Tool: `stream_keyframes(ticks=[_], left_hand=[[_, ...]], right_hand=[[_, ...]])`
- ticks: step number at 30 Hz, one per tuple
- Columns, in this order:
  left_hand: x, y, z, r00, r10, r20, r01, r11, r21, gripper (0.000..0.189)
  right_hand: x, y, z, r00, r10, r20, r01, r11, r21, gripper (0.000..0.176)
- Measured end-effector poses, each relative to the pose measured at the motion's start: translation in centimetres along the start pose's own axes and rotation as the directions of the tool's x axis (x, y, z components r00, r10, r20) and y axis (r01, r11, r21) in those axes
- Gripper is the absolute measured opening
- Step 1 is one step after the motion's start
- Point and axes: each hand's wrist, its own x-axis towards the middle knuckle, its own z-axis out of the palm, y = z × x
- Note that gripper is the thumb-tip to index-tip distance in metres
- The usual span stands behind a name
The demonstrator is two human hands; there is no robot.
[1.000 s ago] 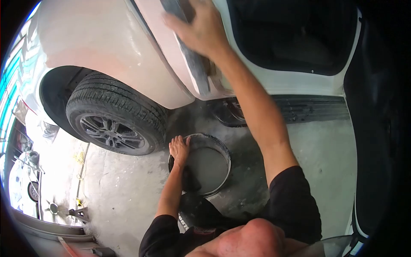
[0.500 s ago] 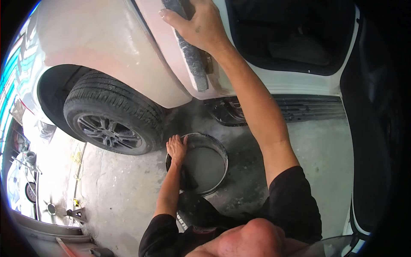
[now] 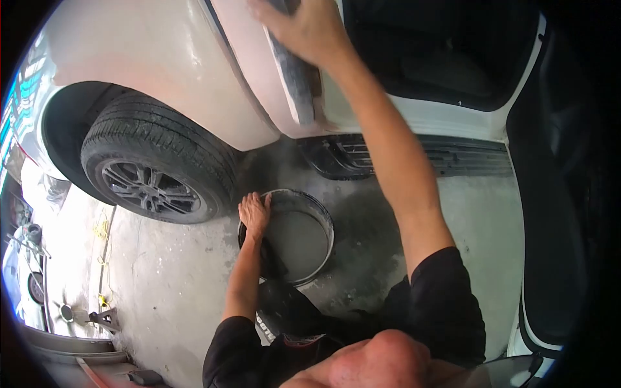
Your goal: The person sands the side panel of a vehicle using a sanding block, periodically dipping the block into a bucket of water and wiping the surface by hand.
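My right hand (image 3: 310,29), slightly blurred, is closed around a long, narrow sanding block (image 3: 297,84). Its dark and pale grey face lies along the pinkish, dull-finished body panel (image 3: 249,48) beside the door opening. The top of the block runs out of view. Lower down, my left hand (image 3: 255,212) grips the rim of a round black bucket (image 3: 332,236), fingers outside and thumb at the inner edge. Cloudy grey water (image 3: 297,240) fills part of the bucket, which stands on the floor.
A wheel (image 3: 155,158) sits in the arch left of the bucket. A black side step (image 3: 420,157) runs under the door opening, with an open door (image 3: 556,194) at right. On the concrete floor (image 3: 181,284) are wet patches, and a jack stand (image 3: 103,318) at left.
The whole view has shifted a little, so wheel and bucket appear further left and higher. My right hand and the block have slid slightly along the panel. My left hand stays on the rim.
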Motion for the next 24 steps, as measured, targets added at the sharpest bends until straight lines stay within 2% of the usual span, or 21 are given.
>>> stream_keyframes(ticks=[1,2,3,4,5,7,9,12,13,17,20,21,24], left_hand=[[0.0,0.1,-0.3,1.000,-0.010,0.003,0.010,1.000,0.004,0.042],[-0.1,0.1,-0.2,1.000,-0.015,0.004,0.015,1.000,0.002,0.042],[0.0,0.1,-0.1,1.000,-0.016,0.002,0.016,1.000,0.000,0.042],[0.1,0.1,-0.1,1.000,-0.014,0.002,0.014,1.000,0.002,0.042],[0.2,0.3,-0.1,1.000,-0.016,0.005,0.016,1.000,0.004,0.042],[0.1,0.3,-0.3,1.000,-0.019,0.015,0.019,1.000,0.016,0.042],[0.2,0.1,-0.5,1.000,-0.009,0.013,0.008,0.999,0.033,0.042],[0.3,0.1,-0.1,1.000,0.004,0.020,-0.005,1.000,0.022,0.045],[0.3,0.2,-0.1,1.000,0.000,0.020,0.000,1.000,0.013,0.045],[0.3,0.3,-0.7,1.000,0.004,0.026,-0.005,1.000,0.018,0.045],[0.3,0.2,-0.6,1.000,0.009,0.024,-0.010,1.000,0.022,0.044],[0.1,0.1,-0.6,1.000,0.011,0.028,-0.012,1.000,0.022,0.044],[0.0,0.0,-0.4,1.000,-0.003,0.028,0.002,1.000,0.018,0.043]], right_hand=[[-1.4,2.7,0.6,0.996,-0.085,0.014,0.084,0.995,0.053,0.071],[-4.8,1.0,-0.9,0.978,0.142,0.154,-0.139,0.990,-0.033,0.080],[-8.1,1.1,-1.6,0.960,0.211,0.184,-0.212,0.977,-0.015,0.088],[-11.6,2.0,-1.7,0.970,0.170,0.172,-0.171,0.985,-0.009,0.090],[-14.7,2.4,-2.0,0.962,0.197,0.190,-0.206,0.978,0.025,0.089],[-17.7,3.6,-1.7,0.980,0.144,0.137,-0.154,0.986,0.066,0.087],[-16.3,3.5,-1.3,0.998,0.033,0.062,-0.038,0.995,0.087,0.086],[-9.7,1.8,-1.7,0.983,0.114,0.145,-0.113,0.993,-0.014,0.087],[-8.7,1.6,-1.7,0.968,0.167,0.188,-0.172,0.985,0.013,0.087],[-12.8,1.9,-1.8,0.990,0.074,0.123,-0.083,0.994,0.073,0.090],[-10.3,2.3,-1.1,0.986,0.105,0.127,-0.107,0.994,0.016,0.091],[-7.9,1.4,-1.4,0.976,0.151,0.159,-0.151,0.988,-0.007,0.091],[-7.3,0.7,-2.2,0.953,0.202,0.225,-0.208,0.978,0.004,0.091]])
